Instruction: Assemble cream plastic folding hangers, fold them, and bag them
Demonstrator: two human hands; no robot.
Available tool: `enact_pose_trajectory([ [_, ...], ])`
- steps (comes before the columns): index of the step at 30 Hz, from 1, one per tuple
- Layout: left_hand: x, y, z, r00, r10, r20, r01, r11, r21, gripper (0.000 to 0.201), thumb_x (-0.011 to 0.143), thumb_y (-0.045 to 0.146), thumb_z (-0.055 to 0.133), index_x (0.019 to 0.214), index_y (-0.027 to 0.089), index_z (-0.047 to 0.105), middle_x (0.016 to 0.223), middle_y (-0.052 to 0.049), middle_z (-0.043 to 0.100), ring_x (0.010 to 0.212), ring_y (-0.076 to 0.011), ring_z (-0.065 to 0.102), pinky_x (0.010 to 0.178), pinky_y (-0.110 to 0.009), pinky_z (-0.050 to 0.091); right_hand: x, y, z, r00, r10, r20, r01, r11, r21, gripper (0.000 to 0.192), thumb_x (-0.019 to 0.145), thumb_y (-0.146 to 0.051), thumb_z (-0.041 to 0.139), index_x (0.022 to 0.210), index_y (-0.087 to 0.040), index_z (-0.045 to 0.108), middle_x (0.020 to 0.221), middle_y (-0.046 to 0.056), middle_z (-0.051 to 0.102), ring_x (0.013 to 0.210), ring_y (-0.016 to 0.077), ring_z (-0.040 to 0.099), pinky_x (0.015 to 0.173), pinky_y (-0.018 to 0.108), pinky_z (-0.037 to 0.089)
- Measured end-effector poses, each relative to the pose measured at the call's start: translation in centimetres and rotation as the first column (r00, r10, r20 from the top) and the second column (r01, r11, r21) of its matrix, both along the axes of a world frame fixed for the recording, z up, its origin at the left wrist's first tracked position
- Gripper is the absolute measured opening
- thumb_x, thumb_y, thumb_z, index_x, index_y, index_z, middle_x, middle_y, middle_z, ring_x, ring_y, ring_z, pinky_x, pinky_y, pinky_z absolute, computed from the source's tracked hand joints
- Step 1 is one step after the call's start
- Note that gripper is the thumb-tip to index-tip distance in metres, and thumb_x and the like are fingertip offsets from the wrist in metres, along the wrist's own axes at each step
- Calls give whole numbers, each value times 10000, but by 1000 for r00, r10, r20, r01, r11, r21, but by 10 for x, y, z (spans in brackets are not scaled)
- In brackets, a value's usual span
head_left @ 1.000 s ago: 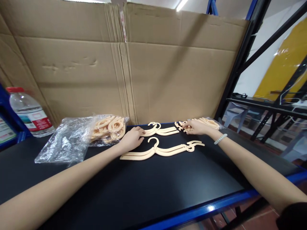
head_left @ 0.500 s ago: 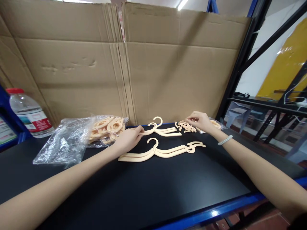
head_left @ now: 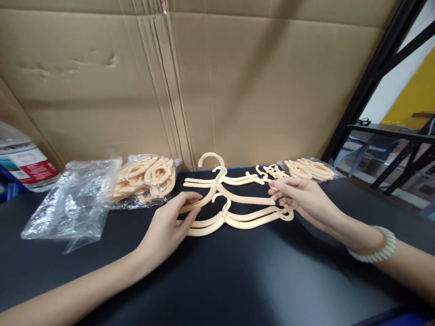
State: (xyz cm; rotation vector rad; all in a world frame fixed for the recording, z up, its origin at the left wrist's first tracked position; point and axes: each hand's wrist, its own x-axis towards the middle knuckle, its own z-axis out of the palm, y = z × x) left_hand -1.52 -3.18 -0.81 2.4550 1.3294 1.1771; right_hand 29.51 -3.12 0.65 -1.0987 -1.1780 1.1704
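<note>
- Head view: my left hand (head_left: 166, 226) pinches the left arm of a cream plastic hanger (head_left: 217, 192), thumb on top and fingers underneath, so that end sits raised off the black table (head_left: 217, 280).
- My right hand (head_left: 302, 199) grips the same hanger at its right tip between thumb and fingertips; a pale beaded bracelet (head_left: 377, 246) is on that wrist.
- The held hanger spans between my two hands with its hook (head_left: 211, 158) pointing up and away from me, toward the cardboard wall (head_left: 238, 81).
- Just beneath it, nearer to me, a stack of hangers (head_left: 238, 218) lies flat on the table, its right end touching or just under my right hand.
- Behind the held one, another flat hanger pile (head_left: 234, 179) rests close to the cardboard.
- To the left, a clear plastic bag (head_left: 71, 199) lies crumpled, with curved cream parts (head_left: 149, 174) inside its right end.
- To the right at the back, a second small bag of cream pieces (head_left: 309, 168) sits near the black shelf post (head_left: 370, 77).
- At the far left edge a water bottle (head_left: 23, 160) shows in part.
</note>
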Motion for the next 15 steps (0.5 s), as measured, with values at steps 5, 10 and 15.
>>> enact_pose_trajectory([
  [5,-1,1,0,998,-8,-56,7,1000,-10,249,917,336,481,1122,238,584,1057,-53,706,903,-213,685,767,-324,584,8,-2,1,992,30,-124,-38,998,-59,425,692,-319,815,1058,-268,605,831,1,666,702,113,596,600,224,496],
  [10,-1,-1,0,995,-10,-98,12,1000,16,231,918,276,476,1110,237,598,1037,-37,712,904,-195,678,772,-299,566,10,-3,3,996,81,-29,-80,997,4,233,735,-368,776,882,-228,662,981,45,646,906,165,592,736,276,513],
  [15,-2,0,-1,997,-6,-82,5,1000,-8,170,923,305,497,1045,229,588,980,-25,705,859,-187,679,750,-280,558,7,-5,0,993,117,8,-117,993,7,240,669,-345,820,784,-207,661,762,-4,599,674,109,537,646,259,479],
])
